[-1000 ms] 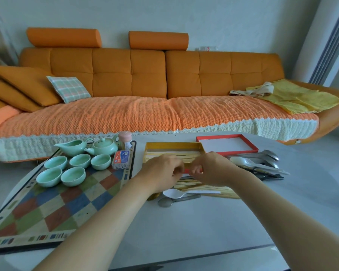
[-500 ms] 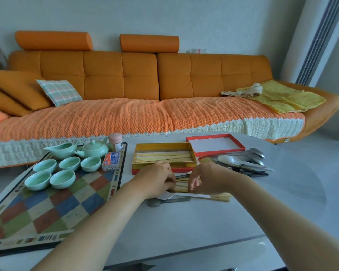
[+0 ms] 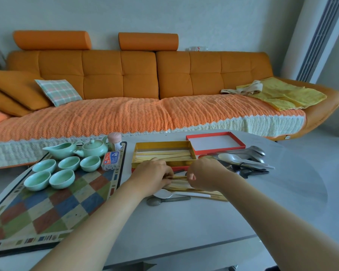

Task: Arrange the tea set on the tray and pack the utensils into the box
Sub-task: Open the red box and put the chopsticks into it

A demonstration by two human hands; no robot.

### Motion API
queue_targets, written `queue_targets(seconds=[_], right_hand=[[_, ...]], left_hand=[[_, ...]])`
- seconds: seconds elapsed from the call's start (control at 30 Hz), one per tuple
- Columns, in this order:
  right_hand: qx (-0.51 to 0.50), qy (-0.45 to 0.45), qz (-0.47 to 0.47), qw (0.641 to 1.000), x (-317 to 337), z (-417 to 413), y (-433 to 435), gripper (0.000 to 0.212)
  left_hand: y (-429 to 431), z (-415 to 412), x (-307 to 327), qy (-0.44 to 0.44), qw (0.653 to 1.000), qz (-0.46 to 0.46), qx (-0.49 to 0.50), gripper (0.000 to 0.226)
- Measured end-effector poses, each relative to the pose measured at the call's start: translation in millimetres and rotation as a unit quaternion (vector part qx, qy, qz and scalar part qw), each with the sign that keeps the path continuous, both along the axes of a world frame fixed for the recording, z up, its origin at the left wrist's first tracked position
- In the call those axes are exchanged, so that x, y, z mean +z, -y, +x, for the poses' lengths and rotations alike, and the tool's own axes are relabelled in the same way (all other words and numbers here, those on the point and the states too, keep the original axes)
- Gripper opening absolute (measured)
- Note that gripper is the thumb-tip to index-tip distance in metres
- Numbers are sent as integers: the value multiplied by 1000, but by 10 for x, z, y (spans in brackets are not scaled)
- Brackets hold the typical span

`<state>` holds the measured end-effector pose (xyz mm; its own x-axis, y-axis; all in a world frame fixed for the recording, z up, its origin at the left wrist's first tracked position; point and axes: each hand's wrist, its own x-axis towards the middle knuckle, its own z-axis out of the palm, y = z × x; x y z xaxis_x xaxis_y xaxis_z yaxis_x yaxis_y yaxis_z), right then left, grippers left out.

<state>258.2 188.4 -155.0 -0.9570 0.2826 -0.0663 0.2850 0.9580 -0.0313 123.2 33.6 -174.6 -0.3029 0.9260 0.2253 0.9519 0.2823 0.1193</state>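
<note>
Step in hand: packing utensils; the tea set already sits on the tray [image 3: 53,210] to your left.

Left hand [image 3: 152,176]: fingers curled, pinching the near ends of the loose chopsticks [image 3: 186,187] lying on the table under both hands.

Right hand [image 3: 203,176]: fingers closed on the same bundle, just beside your left.

Box [image 3: 163,154]: gold, open, just beyond your knuckles, some chopsticks already inside.

Lid [image 3: 215,142]: red-rimmed, beyond your right hand.

Spoons [image 3: 243,159]: piled to your right; two more nearer you than your hands.

Next move, as judged: square the bundle, lift it level, lay it lengthwise in the box.
</note>
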Motion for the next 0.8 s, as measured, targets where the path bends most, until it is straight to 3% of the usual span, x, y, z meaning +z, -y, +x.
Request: queue_targets(seconds=[0.2, 0.57, 0.8], right_hand=[[-3, -74, -62, 995, 112, 12, -67, 16], [-41, -137, -112, 983, 261, -246, -208, 27], [-39, -229, -100, 967, 77, -602, -214, 27]], left_hand=[[-12, -12, 69, 63, 997, 43, -14, 13], [4, -295, 129, 160, 983, 66, 63, 17], [43, -681, 145, 103, 971, 173, 126, 17]])
